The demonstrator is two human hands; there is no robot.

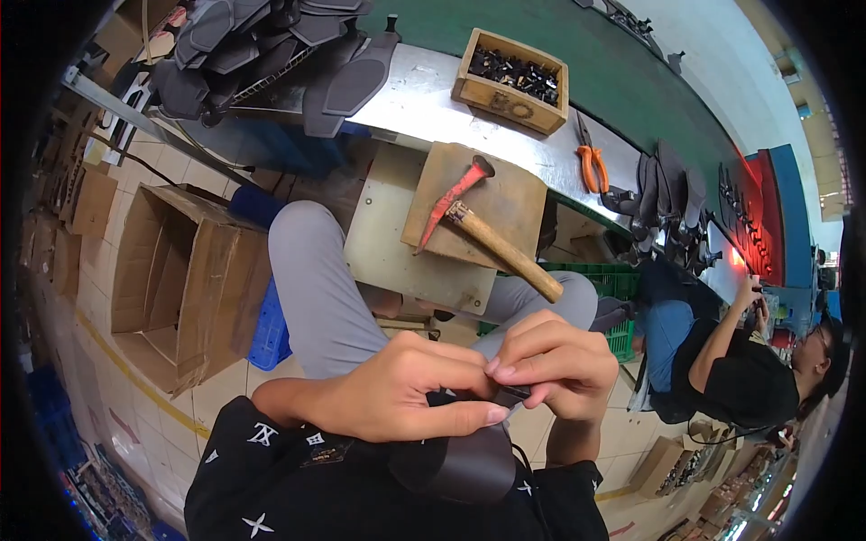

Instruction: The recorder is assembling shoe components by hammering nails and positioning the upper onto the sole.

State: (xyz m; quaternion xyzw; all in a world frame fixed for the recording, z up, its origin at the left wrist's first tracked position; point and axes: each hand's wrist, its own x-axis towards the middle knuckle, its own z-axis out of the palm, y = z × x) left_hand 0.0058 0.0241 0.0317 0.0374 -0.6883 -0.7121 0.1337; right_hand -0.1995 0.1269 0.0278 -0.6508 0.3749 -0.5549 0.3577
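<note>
Close to my chest, my left hand (406, 388) and my right hand (564, 361) meet with fingers closed on a dark, curved, leather-like piece (478, 464). Its wide part hangs below my left thumb. Where the fingertips come together, a small black part (512, 394) shows at the piece's narrow end. My fingers cover much of that end. Beyond my hands, a hammer (501, 248) with a red head and wooden handle lies on a brown board (519, 194). The board rests on a pale low stand (370, 234) between my knees.
A wooden box (510, 106) of small black parts stands on the metal-edged bench (410, 90). Orange-handled pliers (591, 167) lie right of it. Dark flat pieces (234, 54) are heaped at left. A cardboard box (194, 279) stands on the floor. Another person (740, 370) sits at right.
</note>
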